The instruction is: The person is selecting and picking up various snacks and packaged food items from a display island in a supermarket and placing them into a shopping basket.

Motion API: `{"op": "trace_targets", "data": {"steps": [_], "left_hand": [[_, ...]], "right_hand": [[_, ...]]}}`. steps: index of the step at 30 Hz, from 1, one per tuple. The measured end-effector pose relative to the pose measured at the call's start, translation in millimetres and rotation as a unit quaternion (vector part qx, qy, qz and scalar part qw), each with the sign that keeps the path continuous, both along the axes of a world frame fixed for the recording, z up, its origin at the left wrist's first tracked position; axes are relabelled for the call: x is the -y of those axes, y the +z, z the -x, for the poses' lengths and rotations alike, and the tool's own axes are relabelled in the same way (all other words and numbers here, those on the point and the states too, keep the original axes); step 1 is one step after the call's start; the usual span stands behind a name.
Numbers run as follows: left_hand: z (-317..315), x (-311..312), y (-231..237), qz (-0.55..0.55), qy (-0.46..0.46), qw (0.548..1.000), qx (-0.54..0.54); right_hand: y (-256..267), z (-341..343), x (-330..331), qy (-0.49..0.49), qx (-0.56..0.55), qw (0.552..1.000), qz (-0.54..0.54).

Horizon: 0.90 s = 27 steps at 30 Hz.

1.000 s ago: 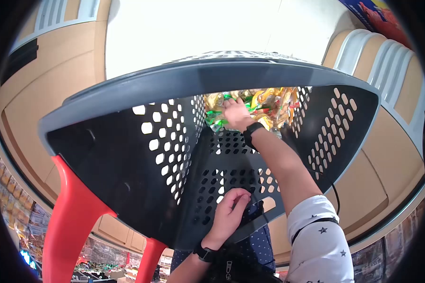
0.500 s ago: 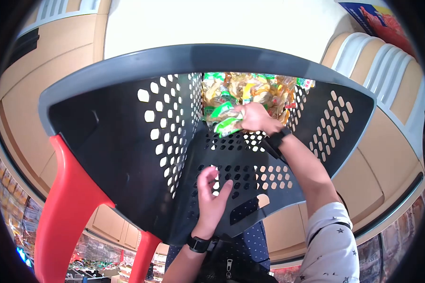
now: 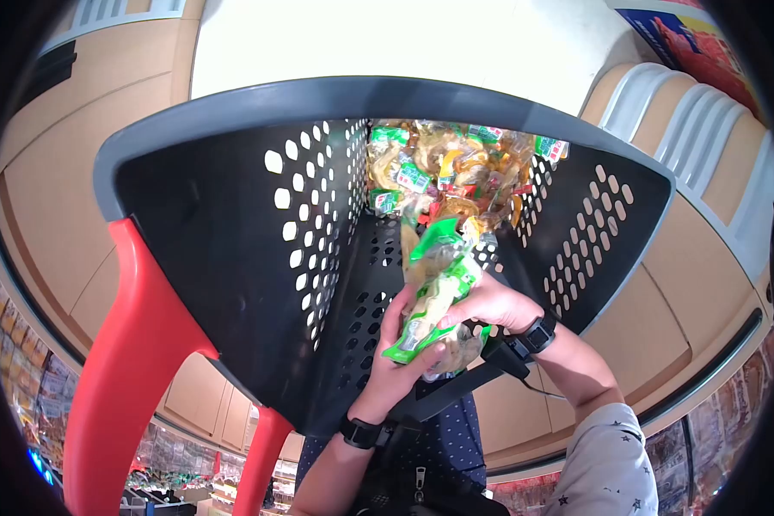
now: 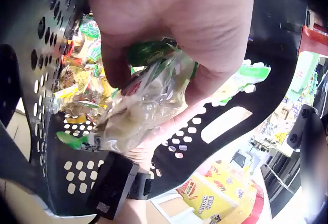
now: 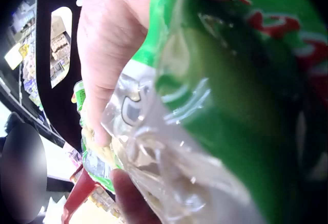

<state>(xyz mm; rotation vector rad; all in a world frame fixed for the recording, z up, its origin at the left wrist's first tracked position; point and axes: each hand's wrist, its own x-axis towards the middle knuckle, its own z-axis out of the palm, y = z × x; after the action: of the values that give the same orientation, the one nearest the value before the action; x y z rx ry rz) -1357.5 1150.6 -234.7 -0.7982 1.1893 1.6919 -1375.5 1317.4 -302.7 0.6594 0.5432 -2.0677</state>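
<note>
Packets (image 3: 445, 284) are in both hands at the near side of the basket (image 3: 387, 99) in the head view; a pile (image 3: 456, 163) lies at its far end, a red frame (image 3: 142, 327) beside it. The left hand (image 3: 393, 365) and right hand (image 3: 500, 305) grip the packets. Pale floor (image 3: 387, 39) and wood-toned cabinets (image 3: 662, 301) surround the basket.

Left wrist: the left hand's fingers and thumb grasp clear wrapping; a yellow box (image 4: 218, 190) shows outside.

Right wrist: wrapping hides part of the right hand's hold.
</note>
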Motion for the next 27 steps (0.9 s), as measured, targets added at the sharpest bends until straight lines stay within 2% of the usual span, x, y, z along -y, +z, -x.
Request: {"op": "trace_targets", "data": {"steps": [1,3,4,5,7,9,11,12,13,15,17,19,21,23,25,26,27], "left_hand": [[2,1,2,0.001,0.001,1.000,0.000],[8,2,7,-0.095,0.020,0.995,-0.035],[9,1,9,-0.105,-0.002,0.991,-0.084],[6,-1,13,-0.106,-0.003,0.991,-0.085],[6,-11,26,-0.192,0.161,0.968,-0.010],[18,-26,43,-0.189,0.143,0.970,-0.049],[32,-39,63,-0.057,0.125,0.990,0.011],[28,-35,62,-0.028,0.079,0.996,0.022],[31,-37,68,-0.034,0.073,0.997,0.011],[41,-41,83,-0.064,0.077,0.992,0.073],[48,-39,96,-0.084,0.079,0.991,0.067],[58,-38,115,-0.131,0.040,0.988,0.067],[59,-40,127,-0.178,0.057,0.978,0.092],[60,-46,146,-0.208,0.057,0.971,0.108],[57,-48,162,-0.110,0.056,0.989,0.077],[57,-49,172,-0.050,0.062,0.997,-0.004],[60,-46,180,-0.040,0.094,0.995,-0.010]], "right_hand": [[2,-3,-2,0.001,0.000,1.000,0.001],[10,-3,-6,-0.025,0.032,0.999,0.027],[12,-4,-8,-0.033,0.015,0.999,0.038],[16,-6,-11,-0.034,0.014,0.999,0.037],[29,-8,-18,-0.047,-0.030,0.998,-0.001],[53,-2,-32,-0.028,-0.055,0.998,-0.010],[83,0,-38,-0.059,-0.034,0.996,-0.055],[100,4,-40,-0.059,-0.055,0.994,-0.073],[118,5,-41,-0.064,-0.015,0.988,-0.139],[136,-6,-47,-0.106,-0.020,0.987,-0.117],[165,-9,-46,-0.144,-0.029,0.981,-0.123],[195,-14,-40,-0.199,-0.029,0.974,-0.103],[210,-30,-29,-0.223,0.006,0.971,-0.091],[237,-40,-18,-0.306,0.033,0.950,-0.047],[259,-56,-18,-0.325,0.087,0.942,-0.005],[267,-63,-17,-0.329,0.078,0.941,-0.005],[271,-70,-16,-0.342,0.093,0.935,-0.018]]}}
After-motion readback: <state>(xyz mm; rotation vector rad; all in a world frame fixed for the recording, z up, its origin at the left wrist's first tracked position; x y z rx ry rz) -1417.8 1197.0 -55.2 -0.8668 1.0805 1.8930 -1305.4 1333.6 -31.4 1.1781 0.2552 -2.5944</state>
